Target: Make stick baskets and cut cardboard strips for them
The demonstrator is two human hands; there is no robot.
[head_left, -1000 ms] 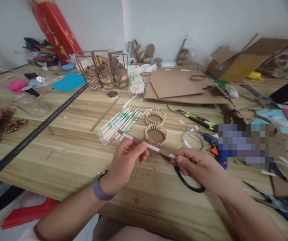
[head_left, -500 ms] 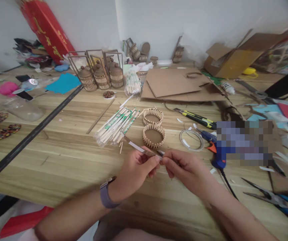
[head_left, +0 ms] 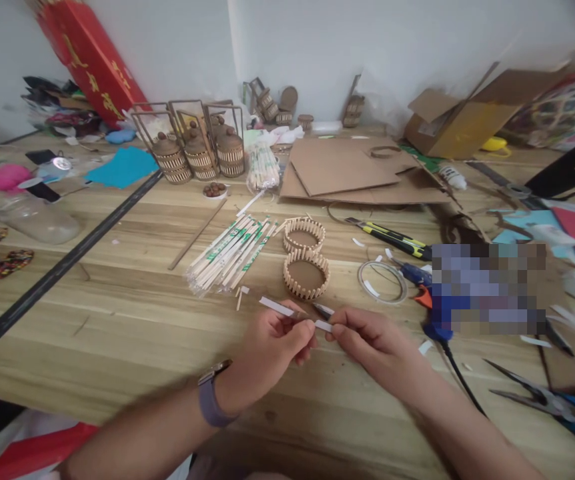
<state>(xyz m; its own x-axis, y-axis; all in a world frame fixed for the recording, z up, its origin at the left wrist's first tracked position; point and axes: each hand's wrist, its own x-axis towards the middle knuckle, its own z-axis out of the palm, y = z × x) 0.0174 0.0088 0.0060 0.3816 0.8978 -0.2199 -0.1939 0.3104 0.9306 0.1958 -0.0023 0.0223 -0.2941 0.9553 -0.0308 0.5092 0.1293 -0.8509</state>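
Narrow strip [head_left: 276, 307], pinched in left hand [head_left: 271, 350], long axis slanting far-left to near-right of its fingers; right hand [head_left: 383, 347] apparently grasps near end.

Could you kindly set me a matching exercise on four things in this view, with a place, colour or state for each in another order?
Things:
1. White-patched strip
2. Utility knife
3. Pliers
4. Brown beads

Places, colours or states:
A. Lying with the jaws open
B. In a small white dish
C. Held in the left hand
D. Black and yellow

Right pairs: 1-C, 2-D, 3-A, 4-B.
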